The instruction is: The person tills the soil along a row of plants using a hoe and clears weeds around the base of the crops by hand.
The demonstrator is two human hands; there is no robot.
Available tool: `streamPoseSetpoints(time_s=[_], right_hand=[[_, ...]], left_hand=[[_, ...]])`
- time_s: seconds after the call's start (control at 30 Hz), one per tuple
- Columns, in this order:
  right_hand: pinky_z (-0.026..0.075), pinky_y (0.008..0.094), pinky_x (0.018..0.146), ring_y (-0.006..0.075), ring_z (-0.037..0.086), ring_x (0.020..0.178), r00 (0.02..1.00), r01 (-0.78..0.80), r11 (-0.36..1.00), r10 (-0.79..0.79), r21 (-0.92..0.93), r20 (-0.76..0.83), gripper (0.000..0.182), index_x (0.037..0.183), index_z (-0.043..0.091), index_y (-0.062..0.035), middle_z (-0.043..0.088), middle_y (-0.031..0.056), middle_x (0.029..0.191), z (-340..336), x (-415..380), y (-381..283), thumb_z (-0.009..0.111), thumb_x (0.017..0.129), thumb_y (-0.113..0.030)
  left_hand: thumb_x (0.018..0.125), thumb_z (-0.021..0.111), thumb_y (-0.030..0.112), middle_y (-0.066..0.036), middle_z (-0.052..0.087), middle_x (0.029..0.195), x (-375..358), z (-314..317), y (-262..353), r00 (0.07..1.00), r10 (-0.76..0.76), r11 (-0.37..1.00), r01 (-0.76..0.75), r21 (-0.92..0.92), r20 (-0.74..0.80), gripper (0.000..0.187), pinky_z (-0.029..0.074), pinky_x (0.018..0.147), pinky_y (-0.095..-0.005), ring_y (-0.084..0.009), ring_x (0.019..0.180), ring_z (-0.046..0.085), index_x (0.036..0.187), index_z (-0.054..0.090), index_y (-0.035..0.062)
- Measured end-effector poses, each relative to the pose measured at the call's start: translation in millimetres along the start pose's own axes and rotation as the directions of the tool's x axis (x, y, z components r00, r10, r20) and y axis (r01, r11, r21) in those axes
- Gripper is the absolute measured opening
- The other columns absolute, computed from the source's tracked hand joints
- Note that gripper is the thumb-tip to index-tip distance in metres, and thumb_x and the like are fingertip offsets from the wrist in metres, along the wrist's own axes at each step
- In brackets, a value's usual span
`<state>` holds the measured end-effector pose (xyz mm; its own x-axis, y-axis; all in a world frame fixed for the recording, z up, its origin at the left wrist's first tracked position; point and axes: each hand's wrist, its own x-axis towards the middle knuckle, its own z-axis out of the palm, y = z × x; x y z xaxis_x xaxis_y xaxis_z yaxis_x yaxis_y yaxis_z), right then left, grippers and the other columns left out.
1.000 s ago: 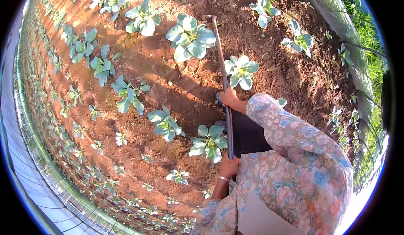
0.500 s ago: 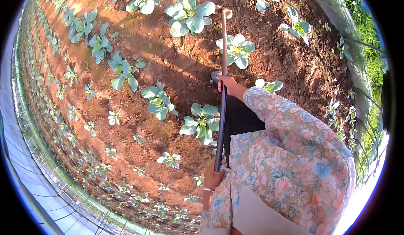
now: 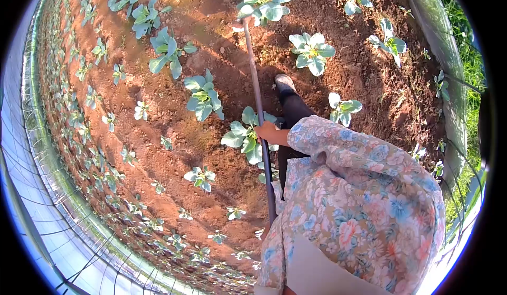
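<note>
A long-handled hoe slants down the middle, its handle [image 3: 253, 76] pale above and dark below. My right hand [image 3: 268, 132] is closed around the handle, beside a leafy green plant [image 3: 246, 137]. Only a sliver of my left hand [image 3: 265, 231] shows at the handle's lower end, mostly hidden by the floral sleeve; it appears wrapped round the end. The hoe's head [image 3: 238, 26] is at the soil, just below a large plant [image 3: 264, 0]. Right of the handle, a shoe [image 3: 284, 82] and dark trouser leg rest on the soil.
Rows of leafy plants run across the reddish soil [image 3: 158, 163] on the left. More plants stand to the right, including one near the shoe [image 3: 312, 53]. Translucent sheeting [image 3: 441, 47] borders grass at the right edge, and a curved netted wall [image 3: 58, 216] lies at lower left.
The hoe's head has moved left and slightly down in view, and the handle now slants. My right hand is lower and further left; my left hand is more hidden. More of the leg shows.
</note>
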<state>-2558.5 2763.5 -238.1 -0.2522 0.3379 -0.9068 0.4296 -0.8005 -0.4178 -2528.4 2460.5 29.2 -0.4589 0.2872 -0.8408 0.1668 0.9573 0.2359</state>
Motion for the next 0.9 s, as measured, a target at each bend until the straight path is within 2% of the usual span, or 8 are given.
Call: streamPoseSetpoints(time_s=[0.23,0.37,0.4,0.47,0.57,0.67,0.8,0.9], right_hand=[[0.047,0.0339,0.046,0.0213,0.055,0.043,0.989,0.139,0.988,-0.135,-0.07,0.065,0.037,0.047,0.055,-0.0001,0.051,0.0094,0.043,33,56,-109,0.055,0.079,-0.018],[0.048,0.0345,0.05,0.0221,0.055,0.044,0.97,0.244,0.816,-0.2,-0.525,0.14,0.046,0.042,0.053,-0.0013,0.051,0.0074,0.041,11,93,-163,0.049,0.081,-0.025],[0.048,0.0345,0.051,0.0222,0.056,0.045,0.977,0.213,0.779,-0.163,-0.589,0.138,0.048,0.04,0.052,-0.0017,0.051,0.0072,0.041,0,97,-164,0.048,0.082,-0.025],[0.049,0.0357,0.054,0.0237,0.057,0.046,0.933,0.36,0.733,-0.279,-0.577,0.229,0.046,0.042,0.054,-0.0011,0.052,0.0081,0.042,-32,97,-110,0.048,0.081,-0.024],[0.049,0.0355,0.057,0.0241,0.059,0.051,0.993,0.111,0.846,-0.118,-0.521,0.021,0.033,0.055,0.059,0.0002,0.056,0.0088,0.048,-48,62,-58,0.051,0.08,-0.02],[0.048,0.0378,0.056,0.025,0.06,0.054,0.997,-0.001,0.883,-0.033,-0.47,-0.065,0.032,0.057,0.06,0.0033,0.059,0.011,0.052,-56,48,-2,0.053,0.08,-0.017],[0.046,0.0365,0.049,0.0238,0.057,0.046,0.971,-0.055,0.847,-0.078,-0.529,-0.226,0.035,0.057,0.057,0.007,0.058,0.016,0.054,-61,7,30,0.053,0.083,-0.016],[0.045,0.0337,0.046,0.0223,0.054,0.041,0.969,-0.051,0.953,-0.025,-0.298,-0.247,0.034,0.057,0.057,0.0069,0.056,0.0147,0.05,-63,-8,31,0.053,0.082,-0.016]], left_hand=[[0.073,0.062,0.02,-0.015,0.061,0.073,51,-1,90,0.998,-0.038,0.986,0.03,-0.164,-0.042,0.024,0.046,0.062,-0.0403,-0.0315,0.066,0.059,0.09,0.057,0.0045],[0.073,0.063,0.023,-0.017,0.06,0.067,94,-8,171,0.986,0.101,0.98,-0.121,-0.157,-0.131,0.027,0.046,0.059,-0.0437,-0.0379,0.064,0.059,0.088,0.054,0.0025],[0.074,0.06,0.015,-0.013,0.058,0.069,91,-11,184,0.995,0.089,0.989,-0.094,-0.116,-0.054,0.025,0.045,0.056,-0.0352,-0.026,0.06,0.059,0.093,0.053,0.0012],[0.072,0.065,0.023,-0.016,0.061,0.071,83,-3,161,0.939,-0.128,0.934,0.223,-0.28,0.32,0.033,0.047,0.063,-0.042,-0.0355,0.07,0.062,0.093,0.052,0.0009],[0.071,0.067,0.024,-0.016,0.061,0.075,52,35,89,0.959,0.259,0.952,-0.232,-0.202,0.119,0.037,0.048,0.065,-0.0399,-0.0348,0.074,0.062,0.097,0.053,0.0019],[0.07,0.067,0.023,-0.017,0.061,0.076,32,41,28,0.918,0.258,0.927,-0.147,-0.346,0.302,0.038,0.047,0.065,-0.0396,-0.0348,0.074,0.061,0.099,0.053,0.0028],[0.072,0.064,0.021,-0.016,0.059,0.074,-12,23,15,0.954,0.171,0.957,-0.102,-0.27,0.246,0.034,0.046,0.063,-0.0391,-0.033,0.071,0.06,0.097,0.052,0.0019],[0.073,0.062,0.019,-0.016,0.058,0.073,-25,24,16,0.972,0.105,0.974,-0.058,-0.218,0.208,0.031,0.046,0.061,-0.0387,-0.0317,0.068,0.059,0.096,0.051,0.0012]])
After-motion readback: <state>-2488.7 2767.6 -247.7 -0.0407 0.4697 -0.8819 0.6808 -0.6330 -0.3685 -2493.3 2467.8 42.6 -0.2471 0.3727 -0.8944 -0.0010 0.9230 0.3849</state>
